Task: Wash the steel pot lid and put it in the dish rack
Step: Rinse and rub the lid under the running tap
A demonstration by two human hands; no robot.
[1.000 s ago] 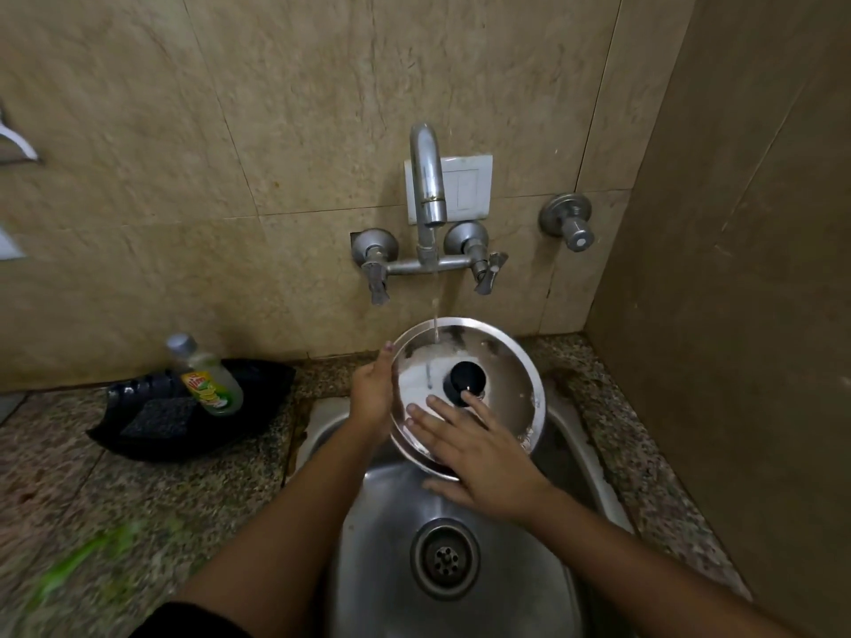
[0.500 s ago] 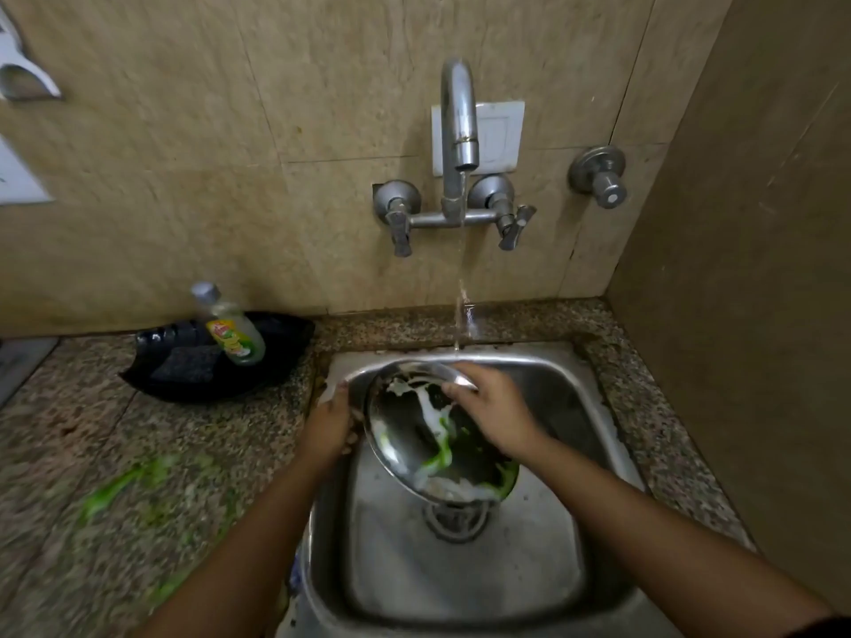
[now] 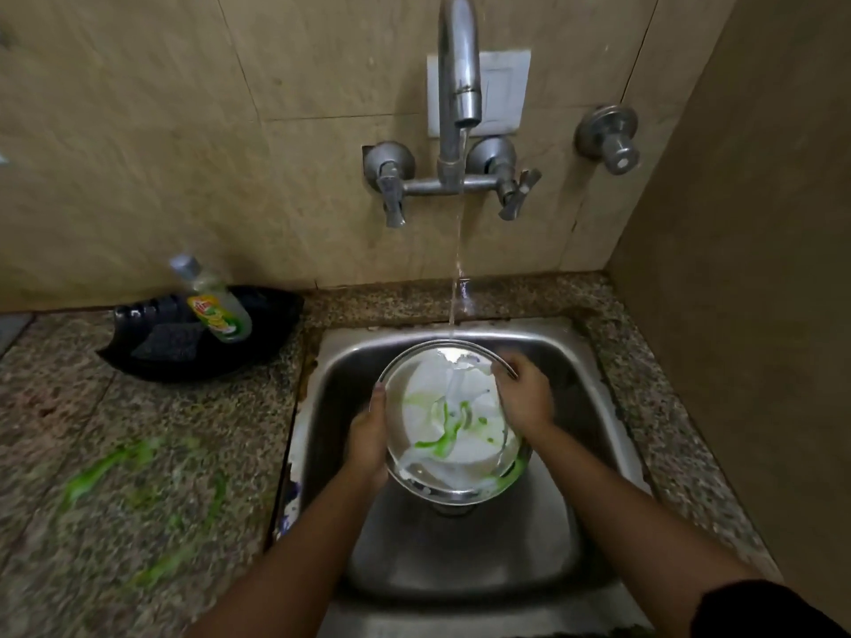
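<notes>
Under the running tap point(image 3: 458, 62), both hands, left hand point(image 3: 368, 437) and right hand point(image 3: 522, 398), grip closed on the soapy lid point(image 3: 449, 421), rinse it; next probably turning it.

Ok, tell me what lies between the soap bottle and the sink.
Head view: only the black tray's rim and bare granite counter separate bottle from sink.
</notes>
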